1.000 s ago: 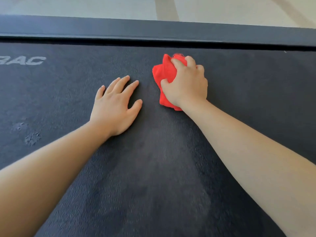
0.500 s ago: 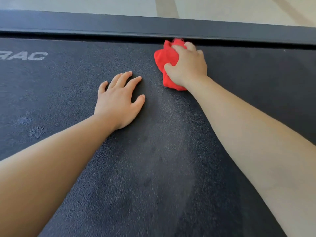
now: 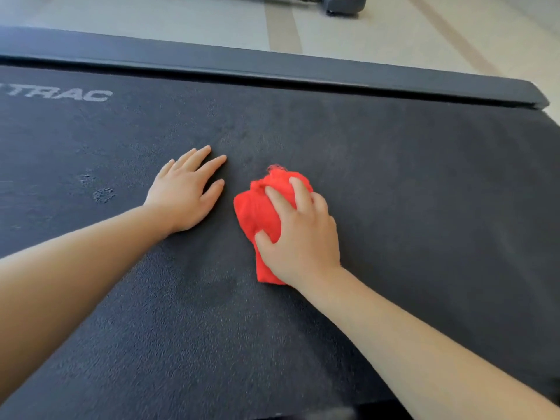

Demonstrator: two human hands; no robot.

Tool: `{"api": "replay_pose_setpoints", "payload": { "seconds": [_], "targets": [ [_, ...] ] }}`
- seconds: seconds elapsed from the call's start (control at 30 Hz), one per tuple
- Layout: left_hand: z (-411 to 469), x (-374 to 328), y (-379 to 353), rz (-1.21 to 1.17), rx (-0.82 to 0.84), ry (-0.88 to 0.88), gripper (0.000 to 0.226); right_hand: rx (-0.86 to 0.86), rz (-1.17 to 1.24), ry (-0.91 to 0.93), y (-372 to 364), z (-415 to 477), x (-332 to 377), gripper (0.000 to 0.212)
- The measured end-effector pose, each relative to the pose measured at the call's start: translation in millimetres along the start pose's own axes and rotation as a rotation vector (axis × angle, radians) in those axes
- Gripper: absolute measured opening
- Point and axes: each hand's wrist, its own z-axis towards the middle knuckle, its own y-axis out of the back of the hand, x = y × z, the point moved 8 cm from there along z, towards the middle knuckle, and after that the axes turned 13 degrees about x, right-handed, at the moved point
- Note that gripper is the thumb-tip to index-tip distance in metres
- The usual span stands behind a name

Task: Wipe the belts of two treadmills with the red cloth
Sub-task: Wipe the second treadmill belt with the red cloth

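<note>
A dark textured treadmill belt [image 3: 409, 183] fills most of the view, with pale lettering at its far left. My right hand [image 3: 303, 237] presses a bunched red cloth [image 3: 257, 213] onto the middle of the belt, fingers curled over it. My left hand [image 3: 186, 194] lies flat on the belt just left of the cloth, fingers spread, holding nothing. The cloth and my left thumb are a small gap apart.
A dark side rail [image 3: 272, 66] runs along the belt's far edge and ends at the right. Beyond it lies pale flooring [image 3: 212, 22], with the grey base of another machine [image 3: 339, 3] at the top. Two scuff marks [image 3: 103, 194] sit left of my left hand.
My right hand has drawn the red cloth back from the far rail toward me, to the middle of the belt. The view has tilted up, showing more floor. My left hand stays flat.
</note>
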Motion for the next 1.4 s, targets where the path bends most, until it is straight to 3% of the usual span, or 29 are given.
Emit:
{"api": "replay_pose_setpoints", "payload": {
  "seconds": [0.9, 1.07, 1.4],
  "targets": [
    [38, 27, 17, -0.008, -0.109, 0.079, 0.06, -0.045, 0.049, -0.082, 33, 256, -15, 0.061],
    [40, 29, 16, -0.006, -0.122, 0.07, 0.051, -0.008, 0.003, -0.06, 29, 229, -9, 0.062],
    [24, 26, 10, -0.014, -0.049, 0.073, 0.051, 0.0, -0.015, 0.049, 3, 58, 20, 0.064]
  ]
}}
